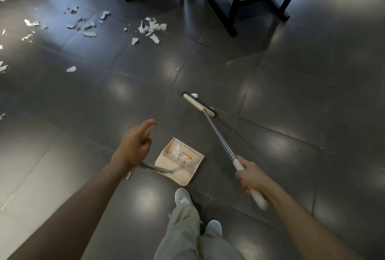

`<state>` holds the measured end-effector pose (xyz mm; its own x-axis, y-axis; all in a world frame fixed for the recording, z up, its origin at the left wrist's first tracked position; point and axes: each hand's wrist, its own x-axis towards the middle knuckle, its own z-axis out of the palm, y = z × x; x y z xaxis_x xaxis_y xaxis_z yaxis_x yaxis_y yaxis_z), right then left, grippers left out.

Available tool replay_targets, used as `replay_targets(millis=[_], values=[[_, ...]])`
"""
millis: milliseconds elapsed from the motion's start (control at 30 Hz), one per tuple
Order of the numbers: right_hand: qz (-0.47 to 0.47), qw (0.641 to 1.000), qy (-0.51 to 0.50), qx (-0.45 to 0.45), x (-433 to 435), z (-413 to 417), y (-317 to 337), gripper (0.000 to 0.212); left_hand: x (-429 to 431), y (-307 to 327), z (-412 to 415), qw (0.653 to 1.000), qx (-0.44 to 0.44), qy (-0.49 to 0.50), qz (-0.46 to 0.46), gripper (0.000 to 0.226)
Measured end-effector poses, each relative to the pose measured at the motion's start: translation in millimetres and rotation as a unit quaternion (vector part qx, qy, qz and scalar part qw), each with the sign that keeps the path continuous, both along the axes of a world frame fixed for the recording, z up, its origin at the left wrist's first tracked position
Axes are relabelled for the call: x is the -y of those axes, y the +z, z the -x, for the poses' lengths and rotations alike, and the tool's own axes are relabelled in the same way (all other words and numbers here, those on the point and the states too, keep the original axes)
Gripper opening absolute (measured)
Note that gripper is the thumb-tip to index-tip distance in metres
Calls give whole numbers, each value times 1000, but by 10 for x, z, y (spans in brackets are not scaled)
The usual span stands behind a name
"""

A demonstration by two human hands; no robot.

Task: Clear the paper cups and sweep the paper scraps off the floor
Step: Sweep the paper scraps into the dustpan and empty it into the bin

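White torn paper scraps [153, 27] lie scattered on the dark floor tiles [291, 93], well apart from the beige plastic dustpan [181, 163] — a few already inside it. The right hand [250, 174] clamps the metal-shafted broom [217, 131] for reach and leverage, while the left hand [133, 145] hovers above the dustpan's handle, fingers straight, holding nothing.

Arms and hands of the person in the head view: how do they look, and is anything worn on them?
The left forearm and the right forearm are bare; no sleeves are in view. The left hand and the right hand have no gloves, and no watch, bracelet or ring shows, though the left one is partly blurred. Below are pale grey-green trousers and light shoes.
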<state>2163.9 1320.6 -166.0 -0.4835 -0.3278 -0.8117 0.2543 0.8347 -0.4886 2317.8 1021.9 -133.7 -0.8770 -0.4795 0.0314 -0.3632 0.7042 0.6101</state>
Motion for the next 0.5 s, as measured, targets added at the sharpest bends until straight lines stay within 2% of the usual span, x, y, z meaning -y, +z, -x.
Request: replay_targets(millis=[133, 233, 400, 500], values=[[37, 995, -84, 42, -93, 144, 231, 71, 25, 51, 69, 1000, -10, -10, 1, 51], [58, 986, -138, 77, -38, 310, 367, 68, 93, 83, 161, 1000, -11, -11, 5, 55], [96, 975, -173, 100, 230, 550, 603, 61, 203, 104, 277, 1000, -18, 23, -10, 48], [130, 960, -204, 141, 424, 717, 699, 40, 302, 125, 398, 999, -19, 26, -15, 46]])
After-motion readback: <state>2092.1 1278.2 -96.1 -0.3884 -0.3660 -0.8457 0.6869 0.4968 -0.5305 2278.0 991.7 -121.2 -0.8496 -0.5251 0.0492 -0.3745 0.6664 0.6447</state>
